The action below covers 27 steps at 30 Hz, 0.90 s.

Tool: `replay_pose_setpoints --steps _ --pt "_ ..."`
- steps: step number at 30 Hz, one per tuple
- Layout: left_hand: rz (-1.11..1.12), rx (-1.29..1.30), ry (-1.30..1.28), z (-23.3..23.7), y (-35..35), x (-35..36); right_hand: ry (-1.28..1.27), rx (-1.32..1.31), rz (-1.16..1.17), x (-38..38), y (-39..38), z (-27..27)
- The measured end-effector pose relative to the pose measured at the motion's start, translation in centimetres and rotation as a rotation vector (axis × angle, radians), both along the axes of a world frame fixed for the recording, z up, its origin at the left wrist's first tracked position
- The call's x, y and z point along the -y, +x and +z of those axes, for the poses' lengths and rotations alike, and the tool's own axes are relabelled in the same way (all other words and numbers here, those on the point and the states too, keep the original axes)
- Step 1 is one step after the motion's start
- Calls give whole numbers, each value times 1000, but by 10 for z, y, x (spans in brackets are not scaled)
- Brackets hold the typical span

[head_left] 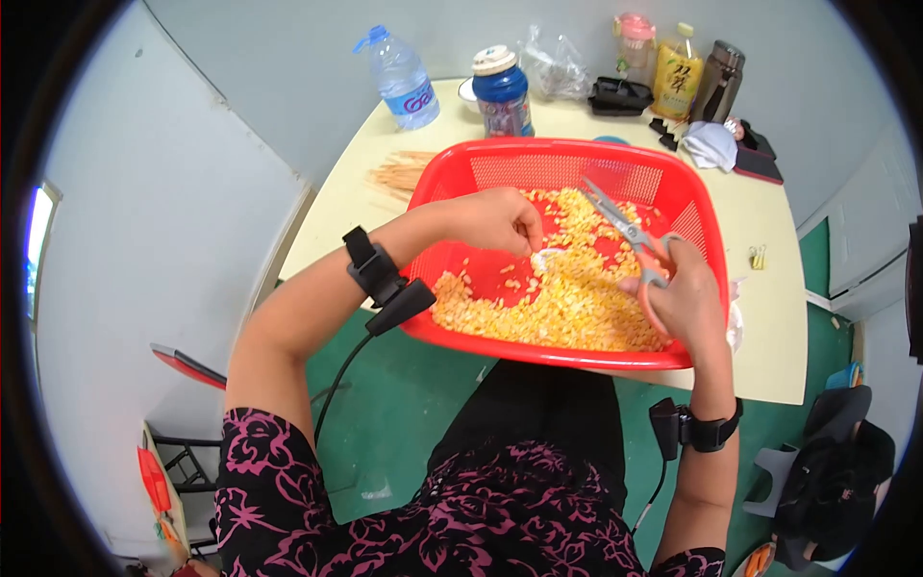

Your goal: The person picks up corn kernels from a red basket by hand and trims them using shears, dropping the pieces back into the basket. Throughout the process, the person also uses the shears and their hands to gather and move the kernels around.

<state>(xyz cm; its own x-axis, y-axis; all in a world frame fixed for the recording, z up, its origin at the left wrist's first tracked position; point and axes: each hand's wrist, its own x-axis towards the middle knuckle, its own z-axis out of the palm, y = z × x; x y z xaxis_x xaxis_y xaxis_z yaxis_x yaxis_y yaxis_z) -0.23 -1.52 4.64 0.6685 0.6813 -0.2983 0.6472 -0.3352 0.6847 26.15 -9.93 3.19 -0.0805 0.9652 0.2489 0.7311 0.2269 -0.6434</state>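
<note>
Scissors [630, 231], blades slightly apart, are over the right side of the red basket [567, 359], and I see the right hand [687, 288] gripping their handles. Yellow bits [558, 313] lie heaped at the basket's near side, thinner farther back. Above them the left hand [495, 219] pinches a small white piece [540, 262] — its shape I can't make out. The hands hide parts of the basket from me. Beyond — thin sticks [399, 175] left, then a blue jar [502, 101], water bottle [402, 82] and dark flask [719, 85].
</note>
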Motion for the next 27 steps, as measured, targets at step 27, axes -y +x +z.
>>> replay_pose_setpoints --steps 27 --pt "729 1312 -416 -5 76 26 -1 18 7 0 1 4"
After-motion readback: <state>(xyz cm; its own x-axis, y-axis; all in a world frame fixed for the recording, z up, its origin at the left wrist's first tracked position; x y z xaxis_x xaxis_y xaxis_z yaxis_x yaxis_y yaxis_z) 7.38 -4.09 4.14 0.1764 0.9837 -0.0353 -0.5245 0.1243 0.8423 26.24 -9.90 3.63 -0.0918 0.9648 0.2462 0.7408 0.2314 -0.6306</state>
